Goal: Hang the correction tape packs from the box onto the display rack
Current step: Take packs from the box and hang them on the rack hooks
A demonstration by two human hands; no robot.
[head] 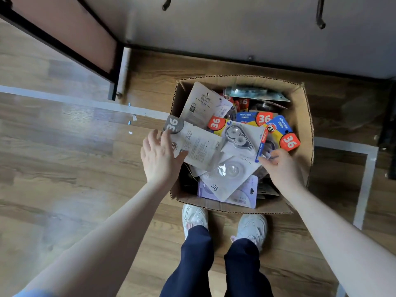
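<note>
- Nearest: my two white shoes (225, 224) and dark trouser legs (216, 269) stand on the wood floor (64, 168), toes just short of the near wall of the box.
- My bare forearms reach forward and down, one on either side of the box (308, 133), an open cardboard carton set on the floor.
- Left hand (159, 156): over the box's left rim. Grip: thumb beneath and fingers on top of the grey pack (192, 144), a card printed "36" that juts out over that rim. The fingers lie fairly straight, so I cannot tell how firmly the card is pinched.
- Right hand (280, 166): inside the box at its right side. Grip: narrow, fingertips pinching the lower right edge of the white pack (242, 140), whose clear blister shows a tape dispenser.
- The two cards overlap at the middle of the heap, the grey one lying partly across the white one.
- Packs (263, 121): the correction tape packs lie loose and criss-crossed in the box, some blue and yellow with red "36" badges, some pale, one lilac near me.
- White tape lines (85, 101) cross the floor left and right of the box.
- Farthest: the dark-framed rack (113, 67) stands at upper left, and two dark hooks (320, 18) show at the top edge above a pale panel.
</note>
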